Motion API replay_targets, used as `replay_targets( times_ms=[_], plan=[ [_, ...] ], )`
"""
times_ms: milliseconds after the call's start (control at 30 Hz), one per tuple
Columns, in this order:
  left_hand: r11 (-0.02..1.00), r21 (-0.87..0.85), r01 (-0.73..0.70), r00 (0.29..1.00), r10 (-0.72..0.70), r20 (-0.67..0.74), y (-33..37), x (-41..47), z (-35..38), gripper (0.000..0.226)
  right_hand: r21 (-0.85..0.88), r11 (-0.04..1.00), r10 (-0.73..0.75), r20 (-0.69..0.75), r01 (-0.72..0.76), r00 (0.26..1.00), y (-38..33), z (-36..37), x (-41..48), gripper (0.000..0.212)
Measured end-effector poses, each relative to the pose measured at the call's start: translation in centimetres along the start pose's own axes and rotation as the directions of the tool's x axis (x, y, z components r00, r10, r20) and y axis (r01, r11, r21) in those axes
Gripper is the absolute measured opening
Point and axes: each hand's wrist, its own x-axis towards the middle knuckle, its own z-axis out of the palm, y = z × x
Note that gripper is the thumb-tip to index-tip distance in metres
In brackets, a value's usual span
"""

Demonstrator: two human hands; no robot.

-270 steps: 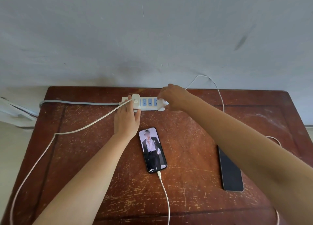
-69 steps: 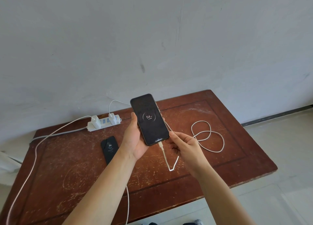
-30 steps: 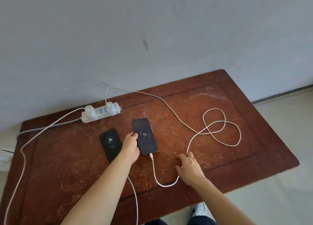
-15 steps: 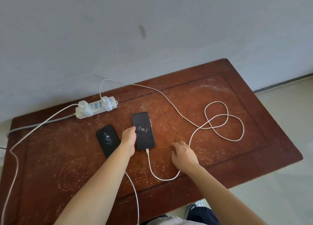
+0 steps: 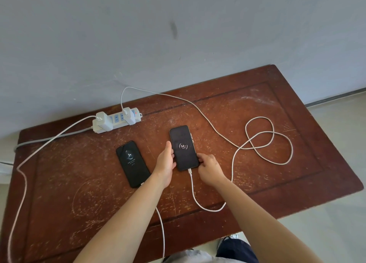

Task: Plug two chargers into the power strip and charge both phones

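Just one camera here, worn on the head, looking forward and steeply down over the brown surface (image 5: pixel 257 193) from its near edge. It faces the grey wall (image 5: pixel 178 35) behind. Close enough that both forearms reach in from the bottom; wide-angle, so nearly the whole top fits, plus some floor (image 5: pixel 336 233) at right.

Black phones (image 5: pixel 184 147), white power strip (image 5: pixel 116 120) – blue sockets – scratched reddish-brown table (image 5: pixel 257 96)

A scratched reddish-brown wooden table (image 5: pixel 257 108) stands against a grey wall. On it lie a white power strip (image 5: pixel 116 119) with two white chargers, two black phones (image 5: pixel 133 163) (image 5: pixel 183 148) and looping white cables (image 5: pixel 269 142).
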Motion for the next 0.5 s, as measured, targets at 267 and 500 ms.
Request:
replay_targets(
  times_ms=[267,500],
  plan=[
    [0.989,0.133,-0.063,0.995,0.052,0.085,-0.9,-0.8,0.8,0.059,0.01,1.0,0.003,0.047,-0.004,0.999,0.5,-1.0,-0.7,0.062],
    [0.567,0.795,-0.217,0.961,0.269,0.071,-1.3,-3.8,-2.2,0.06,-0.016,0.998,-0.067,-0.016,0.067,0.998,-1.4,-4.6,-2.0,0.055]
  ],
)
